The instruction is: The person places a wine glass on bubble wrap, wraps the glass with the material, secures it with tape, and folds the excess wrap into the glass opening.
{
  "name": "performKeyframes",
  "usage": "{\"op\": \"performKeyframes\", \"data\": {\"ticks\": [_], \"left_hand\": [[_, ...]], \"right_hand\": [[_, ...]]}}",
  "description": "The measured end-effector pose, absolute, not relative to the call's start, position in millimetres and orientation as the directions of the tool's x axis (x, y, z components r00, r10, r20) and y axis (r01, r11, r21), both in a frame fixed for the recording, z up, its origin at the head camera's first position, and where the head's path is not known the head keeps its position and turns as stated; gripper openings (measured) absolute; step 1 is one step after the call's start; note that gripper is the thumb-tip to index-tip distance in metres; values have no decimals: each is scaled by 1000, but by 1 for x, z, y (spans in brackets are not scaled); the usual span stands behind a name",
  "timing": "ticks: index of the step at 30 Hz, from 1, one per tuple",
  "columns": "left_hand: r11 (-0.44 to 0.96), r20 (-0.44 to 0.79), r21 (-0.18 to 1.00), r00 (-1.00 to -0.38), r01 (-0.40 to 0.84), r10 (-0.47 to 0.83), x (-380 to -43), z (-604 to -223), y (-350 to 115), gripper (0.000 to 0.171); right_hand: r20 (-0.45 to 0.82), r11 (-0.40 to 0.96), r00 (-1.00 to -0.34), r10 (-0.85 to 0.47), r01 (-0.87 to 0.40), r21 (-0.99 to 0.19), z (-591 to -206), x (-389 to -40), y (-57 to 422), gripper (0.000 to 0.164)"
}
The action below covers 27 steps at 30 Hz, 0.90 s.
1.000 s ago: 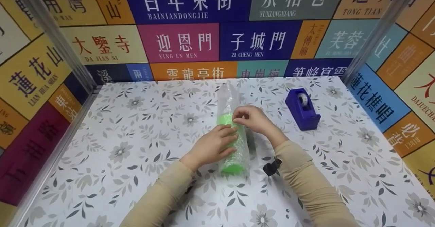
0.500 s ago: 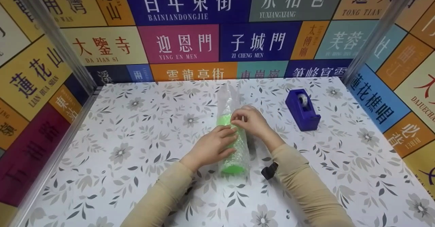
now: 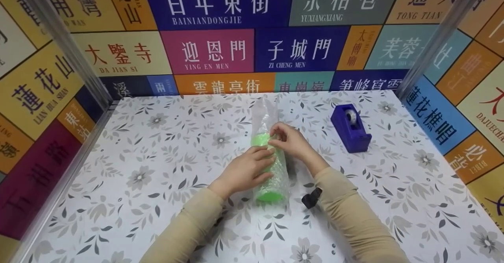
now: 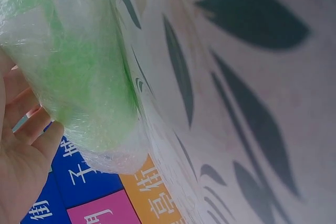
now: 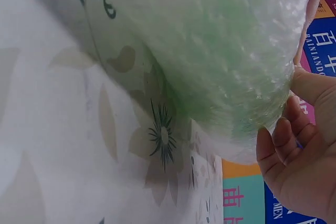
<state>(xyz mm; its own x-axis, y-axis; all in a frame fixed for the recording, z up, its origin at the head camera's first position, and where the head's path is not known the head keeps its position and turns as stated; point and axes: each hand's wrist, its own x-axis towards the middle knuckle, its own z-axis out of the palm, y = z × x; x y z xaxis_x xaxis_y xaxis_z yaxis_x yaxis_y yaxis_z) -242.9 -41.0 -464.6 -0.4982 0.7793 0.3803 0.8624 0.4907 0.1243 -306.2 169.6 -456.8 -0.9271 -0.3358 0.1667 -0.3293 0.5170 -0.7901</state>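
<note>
A bright green cylinder (image 3: 271,196) lies on the table inside clear bubble wrap (image 3: 280,178), its near end facing the head camera. The wrap runs on past the far end as a loose tail. Across the left side and top of the bundle rests my left hand (image 3: 246,168), fingers spread and gently bent. My right hand (image 3: 293,140) is at the upper right side of the bundle, thumb and forefinger together, pinching at the wrap. Its other fingers curl beside the wrap in the right wrist view. Anything small between the fingertips is hidden.
A purple tape dispenser (image 3: 350,129) with a roll of clear tape stands to the right. The table (image 3: 157,156) has a white floral cover. Printed panels (image 3: 214,50) wall the back and both sides. A black strap device (image 3: 312,198) sits at the right wrist.
My right thumb and forefinger make small shifts at the edge of the wrap, and the right forearm has drawn slightly left. My left hand and the bundle stay in place.
</note>
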Motion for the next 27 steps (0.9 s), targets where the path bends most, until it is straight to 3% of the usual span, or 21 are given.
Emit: {"op": "performKeyframes", "data": {"ticks": [6, 19, 27], "left_hand": [[493, 373, 121, -500, 862, 782, -243, -463, -39, 47], [490, 381, 127, -498, 862, 779, -242, -463, -38, 44], [484, 389, 131, -494, 865, 778, -243, -465, -38, 44]], "right_hand": [[105, 514, -950, -293, -249, -821, -453, -307, 164, 23], [81, 639, -977, -199, -192, -745, -448, -308, 151, 36], [115, 577, -966, -231, -231, -783, -454, -308, 157, 27]]}}
